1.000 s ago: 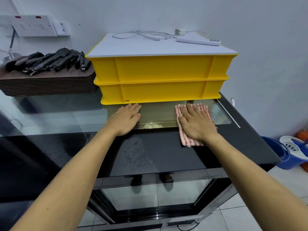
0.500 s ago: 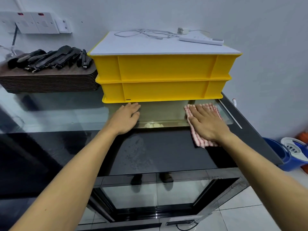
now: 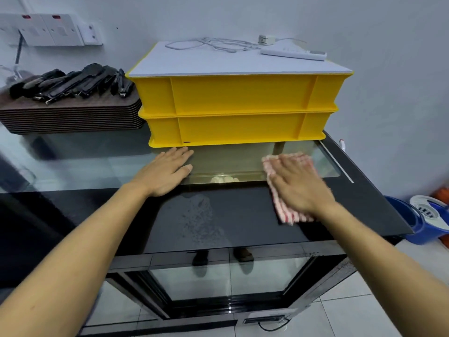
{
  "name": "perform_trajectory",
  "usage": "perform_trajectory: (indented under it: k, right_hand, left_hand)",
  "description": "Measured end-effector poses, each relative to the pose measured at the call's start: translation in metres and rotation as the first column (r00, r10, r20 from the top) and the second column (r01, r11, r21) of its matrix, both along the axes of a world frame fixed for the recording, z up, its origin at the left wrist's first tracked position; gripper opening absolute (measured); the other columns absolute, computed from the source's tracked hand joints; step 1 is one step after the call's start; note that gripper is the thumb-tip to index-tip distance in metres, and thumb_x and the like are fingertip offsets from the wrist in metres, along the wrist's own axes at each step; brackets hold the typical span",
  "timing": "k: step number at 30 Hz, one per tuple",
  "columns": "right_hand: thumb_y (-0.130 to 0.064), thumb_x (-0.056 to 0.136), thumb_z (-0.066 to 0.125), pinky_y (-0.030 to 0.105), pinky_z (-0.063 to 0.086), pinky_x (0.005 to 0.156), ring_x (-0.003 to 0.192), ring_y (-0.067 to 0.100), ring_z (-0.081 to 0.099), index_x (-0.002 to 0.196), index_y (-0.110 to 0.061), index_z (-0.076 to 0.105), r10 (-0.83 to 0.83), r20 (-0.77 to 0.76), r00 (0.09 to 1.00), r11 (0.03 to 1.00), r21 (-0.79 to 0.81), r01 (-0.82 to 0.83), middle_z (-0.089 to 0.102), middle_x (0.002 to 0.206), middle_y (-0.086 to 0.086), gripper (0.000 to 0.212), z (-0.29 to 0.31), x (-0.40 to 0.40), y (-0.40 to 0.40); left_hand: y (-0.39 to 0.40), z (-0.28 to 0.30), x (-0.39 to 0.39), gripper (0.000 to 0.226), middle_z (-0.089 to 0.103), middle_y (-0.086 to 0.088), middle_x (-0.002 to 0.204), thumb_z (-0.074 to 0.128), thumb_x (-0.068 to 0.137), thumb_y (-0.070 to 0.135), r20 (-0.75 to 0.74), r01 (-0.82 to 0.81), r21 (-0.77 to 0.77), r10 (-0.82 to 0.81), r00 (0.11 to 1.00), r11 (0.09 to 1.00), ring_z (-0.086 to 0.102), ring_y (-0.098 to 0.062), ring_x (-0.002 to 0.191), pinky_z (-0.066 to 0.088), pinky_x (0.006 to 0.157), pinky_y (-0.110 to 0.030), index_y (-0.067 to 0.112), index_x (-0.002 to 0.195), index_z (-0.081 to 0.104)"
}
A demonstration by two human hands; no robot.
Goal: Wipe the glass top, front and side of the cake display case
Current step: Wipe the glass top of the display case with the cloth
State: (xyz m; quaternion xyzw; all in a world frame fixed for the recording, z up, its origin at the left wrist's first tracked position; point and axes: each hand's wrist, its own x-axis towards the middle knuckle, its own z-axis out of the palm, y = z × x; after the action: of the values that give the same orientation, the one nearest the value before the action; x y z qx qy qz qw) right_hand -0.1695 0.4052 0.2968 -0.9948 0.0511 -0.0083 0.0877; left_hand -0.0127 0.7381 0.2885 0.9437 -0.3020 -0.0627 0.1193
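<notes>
The right hand lies flat, fingers straight, on the soft, floppy cloth, which peeks out beside its palm. The left hand rests flat on hard, breakable glass top.

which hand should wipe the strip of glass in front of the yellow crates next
Right. The right hand already presses the cloth flat there; the left hand lies bare on the glass top.

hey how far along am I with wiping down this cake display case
Nothing looks finished. In hand: your right hand presses the checked cloth flat on the glass top, while the left hand rests on it. A speckled smear remains mid-top; the front glass and the side are still to do.
</notes>
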Motion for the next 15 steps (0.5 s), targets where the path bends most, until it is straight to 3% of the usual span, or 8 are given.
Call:
perform_trajectory:
  k: [2,4,6,8,11,13,15]
  right_hand:
    - [-0.052,0.106,0.011,0.045,-0.002,0.129,0.161,0.026,-0.002,0.167,-0.026,0.007,-0.186,0.009,0.983,0.982,0.032,0.185,0.0,0.175,0.006,0.067,-0.001,0.023,-0.003]
    - [-0.051,0.106,0.01,0.048,-0.002,0.129,0.16,0.032,-0.002,0.167,-0.023,0.004,-0.233,0.001,0.973,0.972,0.04,0.232,-0.002,0.174,0.01,0.067,-0.002,0.045,0.026]
    - [-0.052,0.105,0.007,0.049,-0.001,0.129,0.16,0.033,-0.001,0.167,-0.02,0.004,-0.124,-0.012,0.992,0.991,0.055,0.125,-0.002,0.174,0.013,0.07,-0.001,0.055,0.074]
    - [-0.05,0.108,0.01,0.045,-0.004,0.13,0.16,0.03,-0.003,0.167,-0.021,0.004,0.086,-0.006,0.996,0.995,0.048,-0.085,-0.004,0.173,0.01,0.066,0.0,0.043,0.12]
    - [-0.052,0.11,0.014,0.036,-0.011,0.129,0.159,0.015,-0.013,0.166,-0.031,0.003,0.372,0.023,0.928,0.928,0.021,-0.373,-0.009,0.172,-0.004,0.061,0.001,-0.012,0.133]
    - [-0.065,0.103,0.002,0.031,-0.016,0.126,0.157,0.006,-0.015,0.165,-0.037,0.002,0.366,0.001,0.93,0.93,-0.006,-0.366,-0.012,0.17,-0.012,0.068,0.001,-0.032,0.093]
    - [-0.076,0.092,-0.011,0.034,-0.015,0.126,0.158,0.008,-0.012,0.165,-0.035,0.004,0.178,-0.016,0.984,0.983,-0.038,-0.178,-0.008,0.173,-0.009,0.085,0.0,-0.019,0.036]
  left_hand:
    - [-0.004,0.0,0.0,0.062,0.002,0.013,0.174,0.021,0.11,0.058,0.021,0.0,0.008,0.0,1.0,1.0,-0.002,-0.011,0.161,-0.002,0.129,-0.036,0.035,0.167,0.01]
    - [-0.005,0.001,0.0,0.061,0.002,0.013,0.174,0.021,0.111,0.055,0.015,-0.01,0.006,0.01,1.0,1.0,-0.002,-0.011,0.161,-0.002,0.129,-0.037,0.034,0.167,0.01]
    - [-0.005,0.001,0.0,0.06,0.002,0.012,0.174,0.021,0.111,0.054,0.005,-0.015,0.007,0.015,1.0,1.0,-0.002,-0.011,0.161,-0.002,0.129,-0.037,0.034,0.167,0.01]
    - [-0.004,0.002,-0.001,0.06,0.001,0.012,0.174,0.021,0.111,0.053,-0.004,-0.02,0.001,0.02,1.0,1.0,-0.003,-0.011,0.161,-0.001,0.13,-0.037,0.033,0.167,0.01]
    - [-0.003,0.004,-0.004,0.061,0.0,0.012,0.174,0.019,0.111,0.054,-0.004,-0.032,0.001,0.032,0.999,0.999,-0.004,-0.011,0.161,-0.002,0.13,-0.037,0.032,0.167,0.01]
    - [-0.002,0.004,-0.006,0.062,-0.001,0.013,0.174,0.016,0.11,0.056,-0.008,-0.04,-0.001,0.04,0.999,0.999,-0.005,-0.01,0.16,-0.003,0.13,-0.036,0.033,0.167,0.009]
    - [-0.003,0.002,-0.006,0.063,-0.001,0.014,0.174,0.013,0.109,0.058,-0.003,-0.048,-0.008,0.048,0.999,0.999,-0.006,-0.009,0.16,-0.004,0.13,-0.036,0.034,0.167,0.009]
